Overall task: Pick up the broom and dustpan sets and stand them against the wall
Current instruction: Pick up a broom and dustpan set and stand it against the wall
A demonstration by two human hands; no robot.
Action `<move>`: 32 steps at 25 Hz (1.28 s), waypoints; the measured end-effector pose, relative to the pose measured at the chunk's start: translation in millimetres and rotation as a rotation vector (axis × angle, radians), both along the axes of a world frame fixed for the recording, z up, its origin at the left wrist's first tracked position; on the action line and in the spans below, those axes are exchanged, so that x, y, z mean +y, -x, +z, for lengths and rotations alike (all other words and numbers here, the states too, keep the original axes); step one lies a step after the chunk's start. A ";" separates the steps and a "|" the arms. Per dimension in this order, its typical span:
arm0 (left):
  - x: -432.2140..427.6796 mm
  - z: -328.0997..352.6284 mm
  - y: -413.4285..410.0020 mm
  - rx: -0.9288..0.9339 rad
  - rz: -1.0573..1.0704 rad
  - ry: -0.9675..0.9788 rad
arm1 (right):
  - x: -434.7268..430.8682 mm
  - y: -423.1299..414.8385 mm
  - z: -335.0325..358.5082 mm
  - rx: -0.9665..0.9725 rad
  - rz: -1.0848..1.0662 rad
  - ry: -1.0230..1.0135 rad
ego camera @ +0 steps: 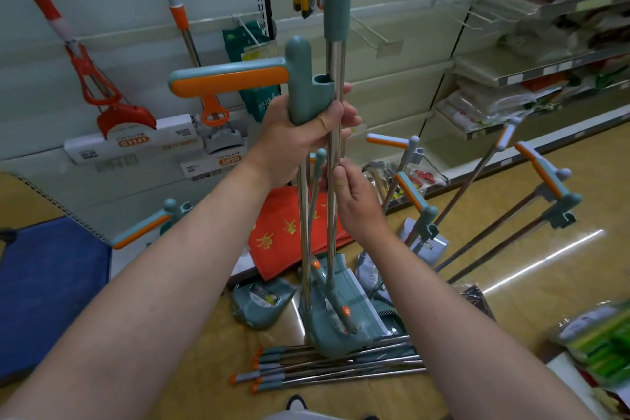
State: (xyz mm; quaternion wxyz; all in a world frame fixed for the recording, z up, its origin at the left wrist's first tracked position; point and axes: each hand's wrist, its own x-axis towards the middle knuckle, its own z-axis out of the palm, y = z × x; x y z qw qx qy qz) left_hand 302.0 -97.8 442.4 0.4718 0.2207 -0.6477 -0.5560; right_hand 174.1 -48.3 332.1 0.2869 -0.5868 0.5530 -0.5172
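I hold one teal broom and dustpan set upright in the middle of the view. My left hand (300, 133) grips the dustpan's teal and orange handle (235, 78) together with the broom's steel pole (335, 72). Just below it, my right hand (351, 201) pinches the same pole. The teal dustpan (337, 314) hangs at the bottom, just above the floor. Three more sets (545, 187) lean or lie at the right by the shelf base. Another orange and teal handle (143, 228) shows at the left.
Several loose steel poles (334, 365) lie on the floor under the dustpan. A red bag (283, 232) and a teal part (262, 303) lie behind them. Orange mops (102, 89) lean on the white wall panel. A blue cart (47, 290) stands left, and stocked shelves (531, 72) right.
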 end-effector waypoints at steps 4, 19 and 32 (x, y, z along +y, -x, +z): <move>3.4 0.8 -0.2 0.030 0.023 -0.002 | 4.4 -4.0 -2.6 0.017 -0.004 0.003; 22.5 26.0 22.0 0.006 0.100 0.056 | 26.4 2.7 16.1 -0.034 -0.036 0.045; 49.5 30.1 64.5 0.052 0.055 0.147 | 61.9 19.1 25.8 -0.166 -0.221 0.116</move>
